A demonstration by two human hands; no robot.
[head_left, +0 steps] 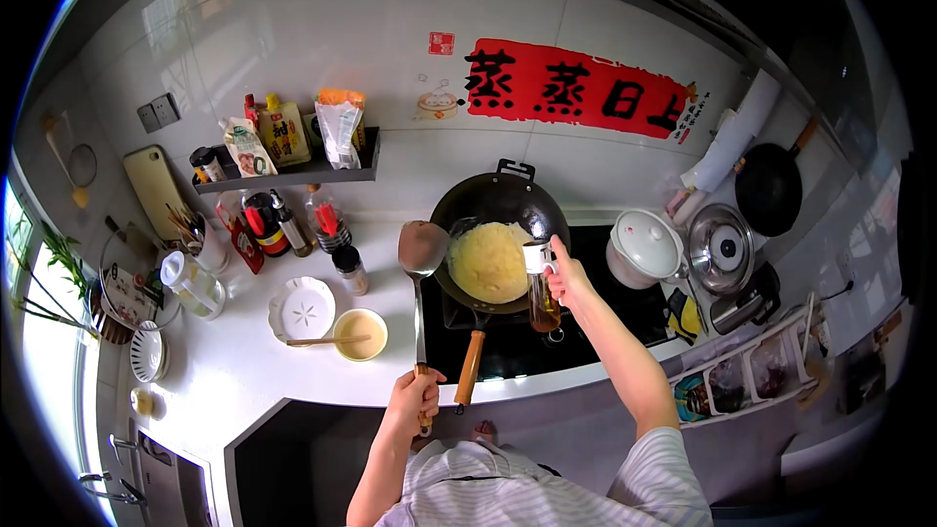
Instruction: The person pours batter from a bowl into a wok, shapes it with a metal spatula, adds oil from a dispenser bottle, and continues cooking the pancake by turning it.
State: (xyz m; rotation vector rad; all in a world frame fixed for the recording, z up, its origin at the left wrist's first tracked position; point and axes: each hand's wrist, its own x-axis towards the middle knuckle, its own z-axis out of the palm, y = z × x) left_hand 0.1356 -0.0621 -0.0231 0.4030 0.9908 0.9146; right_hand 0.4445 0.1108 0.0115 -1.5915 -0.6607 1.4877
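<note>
My left hand is closed around the wooden handle of a metal wok spatula, whose blade is raised just left of the wok's rim. A dark wok sits on the cooktop, its wooden handle pointing towards me. Inside it lies a round, pale yellow layer that looks like egg or batter. My right hand grips the handle of a glass oil bottle with a white top. Amber liquid shows low in the bottle, which is held at the wok's right edge. Whether any oil is flowing out, I cannot tell.
Left of the wok stand a bowl of pale liquid with a utensil across it, a white plate and a pepper-like jar. A lidded white pot is on the right. Seasonings fill the wall shelf.
</note>
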